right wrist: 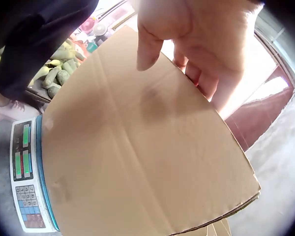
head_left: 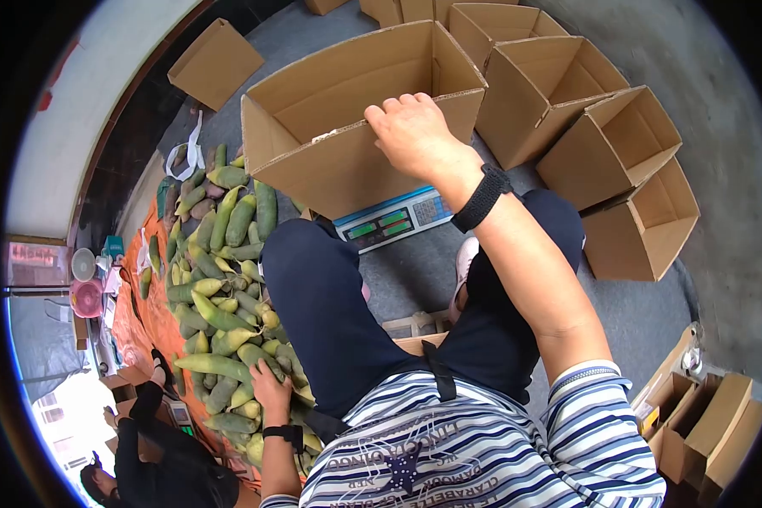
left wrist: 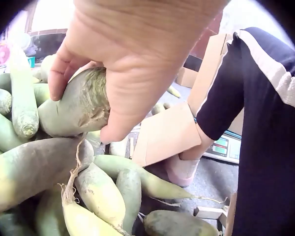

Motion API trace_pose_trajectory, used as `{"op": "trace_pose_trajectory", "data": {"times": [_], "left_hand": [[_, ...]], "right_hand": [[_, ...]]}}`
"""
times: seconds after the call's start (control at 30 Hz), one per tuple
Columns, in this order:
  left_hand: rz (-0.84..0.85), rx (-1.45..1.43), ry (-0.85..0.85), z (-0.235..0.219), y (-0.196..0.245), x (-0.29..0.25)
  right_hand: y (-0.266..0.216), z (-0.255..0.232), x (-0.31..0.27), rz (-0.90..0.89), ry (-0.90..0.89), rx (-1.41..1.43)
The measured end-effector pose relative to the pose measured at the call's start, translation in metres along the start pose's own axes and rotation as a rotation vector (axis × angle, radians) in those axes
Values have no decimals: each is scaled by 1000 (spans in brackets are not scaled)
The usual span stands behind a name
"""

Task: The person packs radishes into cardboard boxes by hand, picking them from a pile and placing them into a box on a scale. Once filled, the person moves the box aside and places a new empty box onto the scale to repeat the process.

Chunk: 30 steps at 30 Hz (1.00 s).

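My left hand (head_left: 270, 391) is down at the pile of green radishes (head_left: 220, 317) beside my leg. In the left wrist view, its thumb and fingers curl round one thick green radish (left wrist: 66, 113) with a rough, brownish end. Other radishes (left wrist: 34, 167) lie just under it, some with stringy roots. My right hand (head_left: 415, 135) grips the near rim of a large open cardboard box (head_left: 347, 173), thumb on the outer wall and fingers over the edge. Beneath the box is a digital scale (head_left: 398, 222) with green displays and a keypad.
Several open cardboard boxes (head_left: 605, 140) stand in a row at the right. Another box (head_left: 216, 63) sits at the back left. An orange sheet (head_left: 148, 326) lies under the radishes. At the lower left is another person (head_left: 157, 461) in dark clothes. More cartons (head_left: 707, 423) stand at the lower right.
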<state>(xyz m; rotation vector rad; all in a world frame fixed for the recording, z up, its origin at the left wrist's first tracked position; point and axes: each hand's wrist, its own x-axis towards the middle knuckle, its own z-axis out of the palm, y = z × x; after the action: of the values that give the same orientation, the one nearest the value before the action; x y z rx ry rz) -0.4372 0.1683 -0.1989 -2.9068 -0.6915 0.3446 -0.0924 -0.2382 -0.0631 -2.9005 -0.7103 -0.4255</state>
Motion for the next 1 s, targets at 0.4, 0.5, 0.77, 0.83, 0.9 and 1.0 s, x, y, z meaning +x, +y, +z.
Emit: {"op": "trace_pose_trajectory", "data": {"times": [0.4, 0.5, 0.77, 0.83, 0.9, 1.0], "left_hand": [[-435, -1090, 153, -116, -69, 41], [-292, -1407, 204, -172, -56, 29], [140, -2048, 297, -305, -11, 58], [248, -2103, 269, -330, 25, 73], [303, -2138, 211, -345, 59, 95], [327, -2145, 134, -355, 125, 125]], "right_hand": [[-2, -1, -4, 25, 23, 60], [-1, 3, -4, 14, 71, 67], [-1, 8, -5, -34, 135, 17], [0, 9, -6, -25, 126, -40], [-2, 6, -8, -19, 132, -46], [-4, 5, -10, -18, 178, -45]]}}
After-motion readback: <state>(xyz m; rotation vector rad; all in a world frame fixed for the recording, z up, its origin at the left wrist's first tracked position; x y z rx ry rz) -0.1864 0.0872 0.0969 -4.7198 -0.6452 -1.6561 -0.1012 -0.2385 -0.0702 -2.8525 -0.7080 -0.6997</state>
